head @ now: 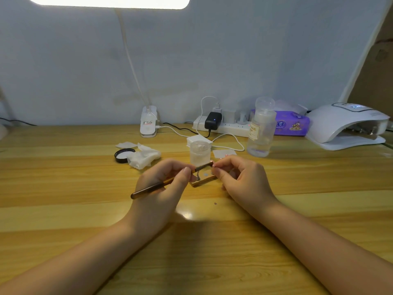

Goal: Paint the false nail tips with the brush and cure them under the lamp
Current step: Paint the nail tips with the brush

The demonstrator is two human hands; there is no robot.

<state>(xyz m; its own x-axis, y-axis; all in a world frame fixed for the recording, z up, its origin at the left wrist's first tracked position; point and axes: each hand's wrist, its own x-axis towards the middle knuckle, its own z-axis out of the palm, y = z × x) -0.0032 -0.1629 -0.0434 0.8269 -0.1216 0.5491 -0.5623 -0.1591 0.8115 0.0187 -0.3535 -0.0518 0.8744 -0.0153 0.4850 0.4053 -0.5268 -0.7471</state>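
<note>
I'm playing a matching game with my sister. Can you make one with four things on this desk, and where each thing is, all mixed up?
Things:
1. brush
2. curing lamp
3. black lid
4. purple tissue pack

Places:
A. lying on the table beside the crumpled white wipes
B. at the far right of the table, by the wall
C. held in the left hand
D. behind the clear pump bottle

Pairs: 1-C, 2-B, 3-A, 4-D

The clear pump bottle (261,133) bears a label reading "NAIL"; other print is illegible.
</note>
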